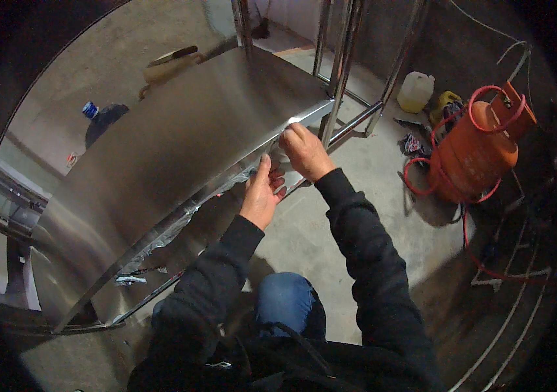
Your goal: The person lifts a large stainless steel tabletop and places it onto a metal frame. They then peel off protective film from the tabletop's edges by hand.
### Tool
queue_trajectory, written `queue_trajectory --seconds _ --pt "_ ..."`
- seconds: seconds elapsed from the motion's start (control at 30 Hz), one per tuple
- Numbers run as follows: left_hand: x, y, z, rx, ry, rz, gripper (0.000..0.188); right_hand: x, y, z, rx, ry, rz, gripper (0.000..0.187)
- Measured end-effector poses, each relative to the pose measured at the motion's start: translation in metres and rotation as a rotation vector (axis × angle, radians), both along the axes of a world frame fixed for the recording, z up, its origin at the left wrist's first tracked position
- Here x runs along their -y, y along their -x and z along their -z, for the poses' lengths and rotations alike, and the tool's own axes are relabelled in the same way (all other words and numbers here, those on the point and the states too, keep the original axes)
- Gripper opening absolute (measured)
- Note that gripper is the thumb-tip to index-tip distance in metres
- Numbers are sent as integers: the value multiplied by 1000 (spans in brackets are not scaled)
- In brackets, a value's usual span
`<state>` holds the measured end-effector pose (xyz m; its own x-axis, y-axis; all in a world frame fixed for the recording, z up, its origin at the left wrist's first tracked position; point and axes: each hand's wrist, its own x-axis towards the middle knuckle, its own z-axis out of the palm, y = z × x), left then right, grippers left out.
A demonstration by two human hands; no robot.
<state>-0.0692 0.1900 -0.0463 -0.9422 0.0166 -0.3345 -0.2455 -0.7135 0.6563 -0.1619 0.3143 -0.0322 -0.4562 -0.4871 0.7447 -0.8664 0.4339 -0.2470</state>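
Okay, nearest you: your blue-jeaned knee (285, 304), then two black sleeves (383, 274) reaching up to the work. Left hand (262, 196) is half open under the edge, thumb up, apart from loosely curled fingers; can't tell if any film sits in it. Right hand (306, 151) is a bit further on, fingers bunched closed at the edge near the table's right corner; what's between them is hidden.

Crinkled clear film (169, 236) hangs along the front lip (216, 179) of the metal table (174, 137), running from by your left hand down toward the near-left end. Looks like film work along that lip, as far as I can judge. To do it well: get a firm pinch with your right, steady the lip with your left thumb, and work low along the edge in short, even pulls so the film doesn't tear. Mind the sheet edge, it could be sharp; fingertips flat, no sliding along it.

Past that, shiny metal posts (342, 59) rise behind the right corner. Off right, well apart from your hands: an orange gas bottle (468, 166) with a red hose (415, 179), a pale plastic jug (415, 93) behind it. Far left, beyond the tabletop, a blue cap (90, 110).
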Motion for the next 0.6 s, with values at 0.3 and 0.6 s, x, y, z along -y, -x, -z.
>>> queue_trajectory --seconds 0.3,0.6 --pt "-4 30 13 -4 -140 -176 14 4 -21 25 770 596 56 27" --pt "-12 33 18 -43 -255 -133 13 34 -22 2 918 835 6 21"
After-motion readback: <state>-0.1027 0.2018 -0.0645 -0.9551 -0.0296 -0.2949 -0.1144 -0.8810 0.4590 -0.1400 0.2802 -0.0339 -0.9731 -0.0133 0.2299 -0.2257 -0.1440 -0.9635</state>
